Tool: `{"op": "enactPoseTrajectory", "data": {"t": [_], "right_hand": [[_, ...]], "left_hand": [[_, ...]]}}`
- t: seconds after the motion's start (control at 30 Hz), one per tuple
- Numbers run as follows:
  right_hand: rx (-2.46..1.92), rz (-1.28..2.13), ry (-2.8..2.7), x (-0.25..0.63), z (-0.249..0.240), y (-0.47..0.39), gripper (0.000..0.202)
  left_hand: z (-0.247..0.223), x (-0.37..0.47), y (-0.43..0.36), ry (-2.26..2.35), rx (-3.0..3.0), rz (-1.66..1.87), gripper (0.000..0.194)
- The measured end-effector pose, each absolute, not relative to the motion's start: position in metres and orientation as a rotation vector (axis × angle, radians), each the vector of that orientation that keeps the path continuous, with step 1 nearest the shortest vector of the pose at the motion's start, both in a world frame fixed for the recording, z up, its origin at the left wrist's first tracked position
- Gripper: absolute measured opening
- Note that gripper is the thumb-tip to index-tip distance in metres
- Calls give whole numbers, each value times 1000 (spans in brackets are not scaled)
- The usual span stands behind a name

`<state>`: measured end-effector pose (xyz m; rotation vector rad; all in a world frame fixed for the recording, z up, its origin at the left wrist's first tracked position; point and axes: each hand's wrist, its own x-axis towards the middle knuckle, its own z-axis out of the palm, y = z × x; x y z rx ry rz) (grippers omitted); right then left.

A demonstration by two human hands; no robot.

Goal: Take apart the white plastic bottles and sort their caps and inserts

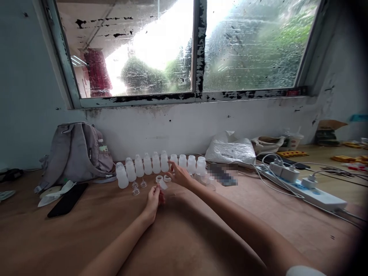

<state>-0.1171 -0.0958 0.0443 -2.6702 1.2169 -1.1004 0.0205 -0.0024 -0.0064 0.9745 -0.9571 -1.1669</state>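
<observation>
On the far left of the surface (25, 230) there's a gray backpack (76, 153) up against the wall, with a black phone (68, 200) lying in front of it and some white wrappers (54, 191) just beside the phone. Next comes the row of frosted bottles (139, 165): the six on the left have tops on, and the row runs along the wall side, past both hands. A few clear nipples (135, 191) sit in front of the capped ones, just left of the left hand (155, 197).

That hand has its thumb and fingers pinched together on a small whitish piece (163, 185), which pokes out from the fingertips toward the right hand (178, 174). Two white rings (159, 178) lie just beyond the piece, in front of the bottles. The right hand is open, fingers spread, nothing gripped that I can see, hovering by the right ring and in front of the open-necked bottles. Can't tell if a fingertip touches one.

Further right there are some clear caps (211, 187) near the right forearm, a blurred-out patch, a silvery bag (231, 150) by the wall, then a white power strip (304, 189) with chargers (289, 174) plugged in.
</observation>
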Motion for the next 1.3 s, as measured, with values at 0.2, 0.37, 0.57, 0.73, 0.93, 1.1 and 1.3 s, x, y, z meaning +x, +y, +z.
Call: {"op": "enactPoseTrajectory", "data": {"t": [0.2,0.37,0.57,0.73,0.93,1.1,1.3], "right_hand": [[-2421,-889,1701,-97,64,-134,49],[-2315,-798,1843,-101,54,-146,46],[-2417,-971,1781,-112,48,-125,23],[-2534,-1503,1272,-131,54,-94,14],[-2469,-1497,1016,-153,54,-47,13],[-2388,-1355,895,-157,36,-30,39],[-2121,-1099,853,-149,6,-31,59]], "left_hand": [[-4,26,-3,-849,945,-1210,37],[-2,25,-1,-838,938,-1242,35],[-1,26,0,-809,924,-1271,34],[-3,27,-3,-786,906,-1292,37],[-5,28,-3,-902,978,-1310,44],[0,26,1,-905,965,-1321,39],[2,26,4,-902,926,-1302,35]]}}
